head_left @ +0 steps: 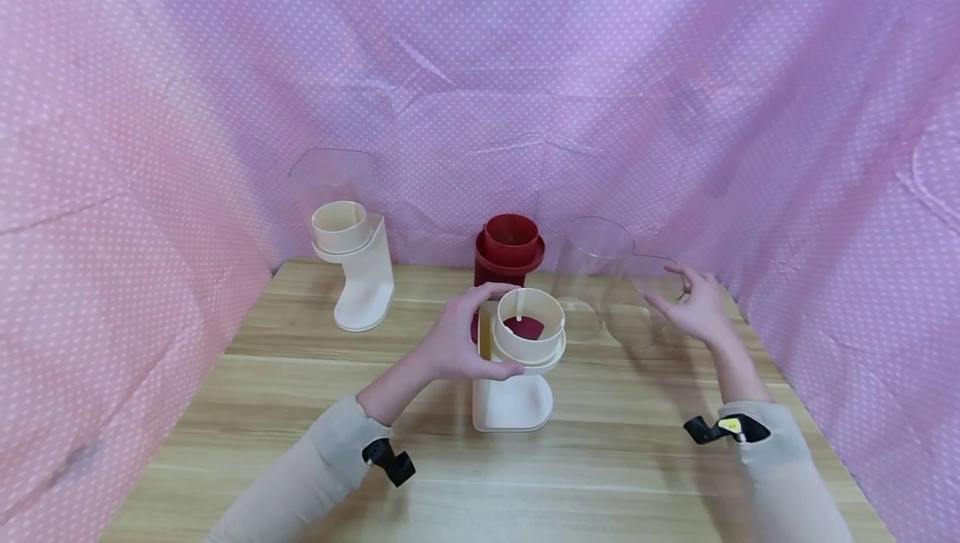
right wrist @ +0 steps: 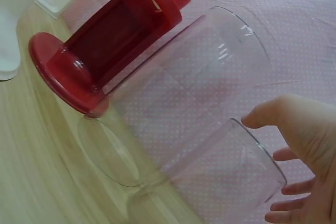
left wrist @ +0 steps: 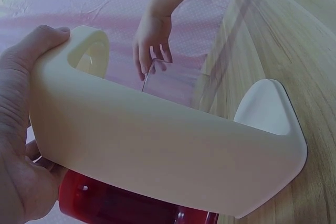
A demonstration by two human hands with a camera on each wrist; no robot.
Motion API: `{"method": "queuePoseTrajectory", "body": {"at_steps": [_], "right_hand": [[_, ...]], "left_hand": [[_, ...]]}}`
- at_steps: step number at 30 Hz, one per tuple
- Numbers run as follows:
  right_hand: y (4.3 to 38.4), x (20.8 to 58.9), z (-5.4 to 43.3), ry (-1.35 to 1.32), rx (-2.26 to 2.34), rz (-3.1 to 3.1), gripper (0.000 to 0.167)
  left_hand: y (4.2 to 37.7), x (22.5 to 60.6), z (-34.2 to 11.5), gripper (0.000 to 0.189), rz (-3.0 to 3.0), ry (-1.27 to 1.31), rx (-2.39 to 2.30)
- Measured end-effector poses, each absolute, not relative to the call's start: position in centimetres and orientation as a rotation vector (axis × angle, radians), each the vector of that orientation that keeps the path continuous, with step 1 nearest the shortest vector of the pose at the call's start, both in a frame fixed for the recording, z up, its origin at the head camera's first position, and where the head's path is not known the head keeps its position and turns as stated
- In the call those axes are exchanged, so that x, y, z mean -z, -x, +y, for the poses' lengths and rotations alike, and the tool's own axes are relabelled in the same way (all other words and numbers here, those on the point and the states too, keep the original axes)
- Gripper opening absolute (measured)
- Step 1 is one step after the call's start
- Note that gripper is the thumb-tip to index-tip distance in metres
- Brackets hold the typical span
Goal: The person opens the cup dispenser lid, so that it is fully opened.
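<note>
Near the table's middle, my left hand [head_left: 453, 334] grips the upper part of a cream dispenser-like stand [head_left: 513, 401], its thumb and fingers spread round the back and the ring. The stand is upright, with a round collar on top and a flat foot. To the right, my right hand [head_left: 697, 305] holds a clear angular container [right wrist: 226, 182] by its top rim, thumb on one side and fingers on the other. Beside that container stands a clear round cylinder [head_left: 596, 276]. A red stand [head_left: 510, 251] of similar shape is behind the cream one, its lower part hidden in the head view.
A second cream stand [head_left: 367, 276] is at the back left, with another clear angular container [head_left: 330, 172] showing above and behind it. Pink dotted cloth [head_left: 480, 51] encloses the wooden table [head_left: 300, 443] at the back and both sides.
</note>
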State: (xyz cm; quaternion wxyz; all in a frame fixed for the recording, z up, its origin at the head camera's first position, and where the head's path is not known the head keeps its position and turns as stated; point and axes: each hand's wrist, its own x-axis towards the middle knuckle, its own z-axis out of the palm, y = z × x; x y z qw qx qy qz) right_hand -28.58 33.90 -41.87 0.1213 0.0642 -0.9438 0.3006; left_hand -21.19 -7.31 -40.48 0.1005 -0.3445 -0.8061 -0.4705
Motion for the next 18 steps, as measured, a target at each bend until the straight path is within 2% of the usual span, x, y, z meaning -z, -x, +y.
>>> {"method": "queuePoseTrajectory", "body": {"at_steps": [9, 18], "right_hand": [[28.9, 41.4, 34.3, -0.21, -0.9, -2.82, 0.068], [28.8, 41.1, 33.9, -0.225, -0.939, -2.829, 0.067]], "left_hand": [[21.5, 40.5, -7.6, 0.093, -2.376, 1.061, 1.388], [23.2, 39.6, -9.4, 0.094, -2.403, 1.307, 1.394]]}}
